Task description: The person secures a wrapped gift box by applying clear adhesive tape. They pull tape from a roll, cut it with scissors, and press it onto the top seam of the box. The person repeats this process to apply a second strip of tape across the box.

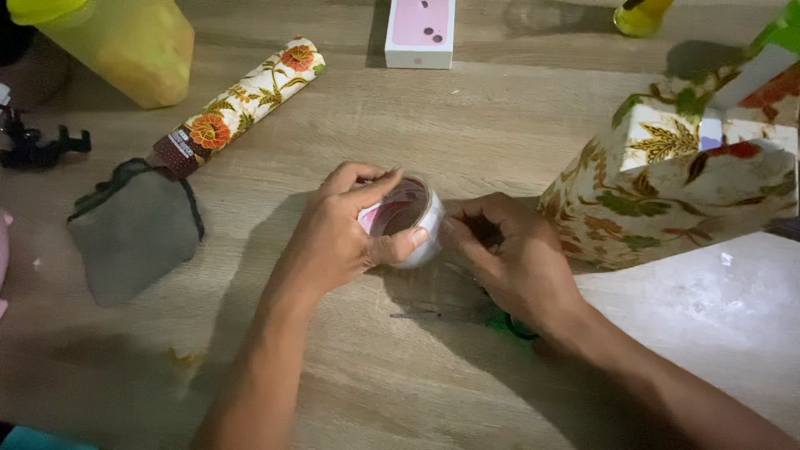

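head view looks down on a wooden counter [500, 125] with both hands meeting near the middle. the left hand [342, 237] curls around a roll of clear tape [408, 221], thumb along its lower rim and fingers [371, 179] bent over the top edge, so the roll is pinched upright and tilted a little, its open core showing. the right hand [517, 258] sits just at three o'clock of the roll, fingers [467, 225] drawn together and touching the roll's outer side; whether they grip a loose tape end cannot be told. a pair of scissors [454, 310] lies on the counter under the right wrist, at five o'clock of the roll, with a green handle partly hidden by the arm.

at two o'clock of the hands stands a box wrapped in floral paper [675, 196], close beside the right hand. at ten o'clock lies a roll of floral wrapping paper [246, 100], slanted, and below it a grey pouch [133, 229] at nine o'clock. a yellow-green container [125, 46] stands at eleven o'clock, a small pink-and-white box [421, 32] at twelve, and a black clip [37, 148] near the left edge. a pale sheet [717, 308] lies at four o'clock.
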